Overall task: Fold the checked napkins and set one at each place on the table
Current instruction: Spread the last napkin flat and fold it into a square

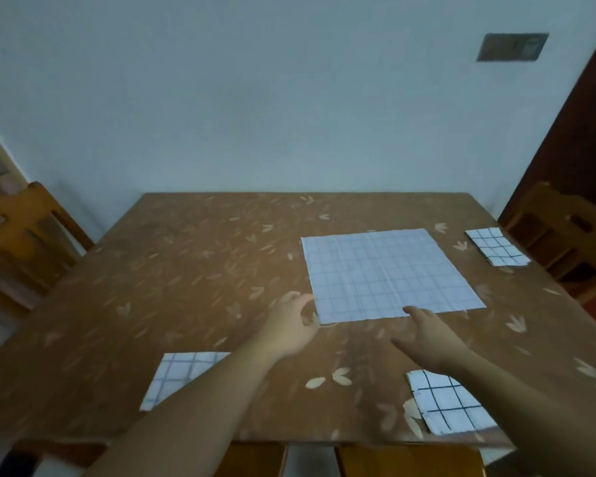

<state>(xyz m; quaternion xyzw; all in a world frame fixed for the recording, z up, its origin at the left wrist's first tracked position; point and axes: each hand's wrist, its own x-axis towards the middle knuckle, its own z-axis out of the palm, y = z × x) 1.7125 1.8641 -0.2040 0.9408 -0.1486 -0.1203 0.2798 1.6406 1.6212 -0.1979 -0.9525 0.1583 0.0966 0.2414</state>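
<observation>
A checked napkin (389, 273) lies unfolded and flat on the right half of the worktop (193, 270) as a person's left hand (289, 327) hovers at its near-left corner, thumb and fingers (295, 297) curved apart and pinching nothing, while the right hand (430, 339) reaches its near edge with fingers loosely spread. The thin cloth looks light and limp, likely to sag or slide, so its two near corners seem the surest hold.
</observation>
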